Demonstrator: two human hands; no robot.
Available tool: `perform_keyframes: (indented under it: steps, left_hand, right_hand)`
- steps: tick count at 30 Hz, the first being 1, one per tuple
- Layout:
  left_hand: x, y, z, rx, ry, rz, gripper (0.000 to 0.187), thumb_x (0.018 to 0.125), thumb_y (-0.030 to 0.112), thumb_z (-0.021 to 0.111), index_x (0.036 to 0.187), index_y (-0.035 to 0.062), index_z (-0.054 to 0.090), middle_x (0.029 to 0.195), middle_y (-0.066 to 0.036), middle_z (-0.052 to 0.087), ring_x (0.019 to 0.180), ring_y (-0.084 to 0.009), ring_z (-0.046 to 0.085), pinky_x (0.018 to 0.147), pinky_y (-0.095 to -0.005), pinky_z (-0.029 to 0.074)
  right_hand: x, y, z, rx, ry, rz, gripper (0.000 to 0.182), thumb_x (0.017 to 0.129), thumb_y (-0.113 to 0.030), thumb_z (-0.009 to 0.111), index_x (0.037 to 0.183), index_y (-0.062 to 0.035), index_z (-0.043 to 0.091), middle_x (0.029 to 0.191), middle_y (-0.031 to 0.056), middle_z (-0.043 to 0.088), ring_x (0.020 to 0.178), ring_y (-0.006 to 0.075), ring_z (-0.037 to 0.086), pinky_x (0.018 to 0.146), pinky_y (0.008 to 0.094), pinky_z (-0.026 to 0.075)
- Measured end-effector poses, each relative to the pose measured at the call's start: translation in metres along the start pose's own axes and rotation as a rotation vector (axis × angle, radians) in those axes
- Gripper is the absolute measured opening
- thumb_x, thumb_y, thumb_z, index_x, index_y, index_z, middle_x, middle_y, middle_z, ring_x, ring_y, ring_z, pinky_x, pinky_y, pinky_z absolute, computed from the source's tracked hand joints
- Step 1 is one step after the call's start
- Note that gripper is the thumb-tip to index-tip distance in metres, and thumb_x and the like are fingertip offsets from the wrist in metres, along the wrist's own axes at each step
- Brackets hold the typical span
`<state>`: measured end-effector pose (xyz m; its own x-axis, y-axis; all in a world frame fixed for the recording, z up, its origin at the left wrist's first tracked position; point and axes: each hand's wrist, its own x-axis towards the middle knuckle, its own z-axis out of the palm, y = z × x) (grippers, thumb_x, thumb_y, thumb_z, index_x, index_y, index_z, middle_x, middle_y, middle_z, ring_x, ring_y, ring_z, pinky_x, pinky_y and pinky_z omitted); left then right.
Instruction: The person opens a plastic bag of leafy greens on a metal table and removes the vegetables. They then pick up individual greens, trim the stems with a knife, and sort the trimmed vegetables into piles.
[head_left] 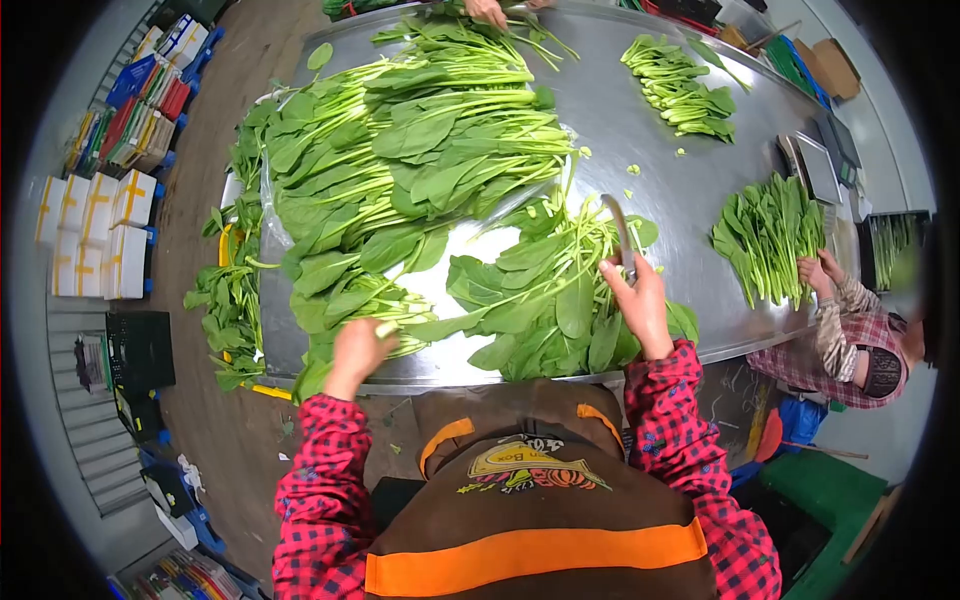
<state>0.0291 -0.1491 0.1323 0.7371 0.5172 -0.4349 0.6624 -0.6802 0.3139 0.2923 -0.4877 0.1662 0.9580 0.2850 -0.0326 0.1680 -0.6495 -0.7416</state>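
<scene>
Boxes: flat white cartons (95, 235) stacked at the far left of the frame, well apart from the bench.
Left hand: the left hand (358, 350), lower left of centre, is clenched on the stems of a small leaf bunch (385, 320) at the bench's near edge.
Greens: a large heap of leafy greens (400, 170) fills the upper centre of the steel bench (650, 190); a looser pile (545, 300) lies just between the two hands.
Right hand: the right hand (640, 305), right of centre, is closed around a knife (618, 225), blade pointing up and away over the looser pile.
Thing to hand: the bunch sits inside the left fist, leaves trailing toward the centre; the knife tip is near the pile, apart from the left hand.
Risk: the blade could nick fingers if the hands close in together; leaves overhanging the near edge could slide to the floor.
Co-worker: at the far right, another person's hand (815, 275) touches a separate bunch (765, 235).
</scene>
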Motion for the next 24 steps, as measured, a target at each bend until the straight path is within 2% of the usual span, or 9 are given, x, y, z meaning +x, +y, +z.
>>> perform_keyframes:
  steps: [3, 6, 8, 11, 13, 16, 17, 20, 24]
  left_hand:
    - [-0.003, -0.011, 0.055, 0.019, 0.086, 0.071, 0.033, 0.072, 0.021, 0.081, 0.101, 0.0084, 0.071, 0.106, -0.013, 0.066, 0.096, -0.0335, 0.065, 0.08, -0.0439, 0.053]
    - [-0.005, -0.011, 0.065, -0.042, 0.225, 0.147, 0.037, 0.072, 0.019, 0.081, 0.104, 0.0071, 0.069, 0.105, -0.012, 0.061, 0.095, -0.0345, 0.064, 0.079, -0.0446, 0.052]
    - [-0.006, -0.021, 0.07, -0.072, 0.207, 0.186, 0.037, 0.071, 0.018, 0.082, 0.103, 0.0058, 0.068, 0.103, -0.011, 0.057, 0.094, -0.0347, 0.063, 0.077, -0.0458, 0.051]
    - [-0.006, -0.018, 0.055, -0.034, 0.155, 0.269, 0.037, 0.072, 0.019, 0.082, 0.103, 0.0038, 0.069, 0.101, -0.013, 0.062, 0.091, -0.0359, 0.064, 0.078, -0.0435, 0.053]
    - [-0.004, -0.009, 0.039, -0.205, 0.228, 0.246, 0.036, 0.073, 0.02, 0.082, 0.102, 0.0012, 0.071, 0.096, -0.016, 0.066, 0.087, -0.0353, 0.066, 0.078, -0.0393, 0.053]
    - [-0.017, 0.067, -0.025, -0.475, 0.211, 0.32, 0.035, 0.075, 0.02, 0.081, 0.101, -0.0006, 0.072, 0.091, -0.017, 0.069, 0.082, -0.031, 0.068, 0.078, -0.0348, 0.053]
    - [-0.021, 0.088, -0.035, -0.548, 0.192, 0.335, 0.032, 0.076, 0.017, 0.082, 0.1, -0.0019, 0.072, 0.081, -0.007, 0.064, 0.072, -0.0161, 0.059, 0.069, -0.0304, 0.048]
    - [-0.018, 0.131, -0.042, -0.669, 0.073, 0.319, 0.032, 0.077, 0.021, 0.081, 0.1, -0.0006, 0.073, 0.081, -0.007, 0.064, 0.071, -0.0147, 0.06, 0.068, -0.0291, 0.048]
    - [-0.015, 0.173, -0.042, -0.771, 0.062, 0.402, 0.029, 0.077, 0.017, 0.082, 0.098, -0.0008, 0.073, 0.077, -0.003, 0.06, 0.071, -0.0109, 0.055, 0.067, -0.0271, 0.046]
  right_hand:
    - [-0.014, -0.01, 0.006, 0.107, -0.242, -0.03, 0.028, 0.087, -0.025, 0.073, 0.1, -0.001, 0.069, 0.084, 0.0145, 0.068, 0.076, 0.0261, 0.065, 0.072, 0.0366, 0.05]
    - [-0.026, -0.009, 0.02, 0.133, -0.314, -0.051, 0.027, 0.087, -0.025, 0.073, 0.099, -0.0008, 0.069, 0.081, 0.0172, 0.067, 0.069, 0.0277, 0.064, 0.065, 0.0373, 0.05]
    - [-0.031, -0.006, 0.028, 0.108, -0.35, -0.051, 0.028, 0.087, -0.026, 0.073, 0.098, -0.0009, 0.069, 0.079, 0.0176, 0.066, 0.067, 0.029, 0.063, 0.063, 0.0377, 0.049]
    - [-0.038, -0.013, 0.031, 0.052, -0.388, -0.093, 0.03, 0.087, -0.029, 0.073, 0.095, -0.0009, 0.068, 0.076, 0.0179, 0.064, 0.065, 0.0312, 0.062, 0.061, 0.0385, 0.048]
    - [-0.043, -0.023, 0.029, 0.06, -0.439, -0.115, 0.029, 0.09, -0.03, 0.069, 0.097, -0.0019, 0.068, 0.08, 0.0179, 0.064, 0.07, 0.0341, 0.063, 0.064, 0.0404, 0.049]
    - [-0.053, -0.046, 0.03, 0.158, -0.347, -0.297, 0.023, 0.095, -0.025, 0.062, 0.103, -0.0036, 0.067, 0.091, 0.0169, 0.066, 0.079, 0.0358, 0.064, 0.071, 0.0418, 0.051]
    - [-0.055, -0.059, 0.025, 0.09, -0.35, -0.383, 0.019, 0.096, -0.018, 0.057, 0.106, -0.0052, 0.065, 0.098, 0.0149, 0.066, 0.09, 0.0355, 0.063, 0.077, 0.0423, 0.051]
    - [-0.055, -0.08, 0.017, 0.03, -0.222, -0.54, 0.015, 0.092, -0.012, 0.061, 0.105, -0.0072, 0.066, 0.093, 0.0112, 0.064, 0.088, 0.0313, 0.062, 0.076, 0.0399, 0.051]
    - [-0.054, -0.084, 0.004, -0.036, -0.149, -0.552, 0.015, 0.091, -0.01, 0.062, 0.105, -0.0081, 0.067, 0.093, 0.01, 0.064, 0.086, 0.03, 0.062, 0.075, 0.0393, 0.05]
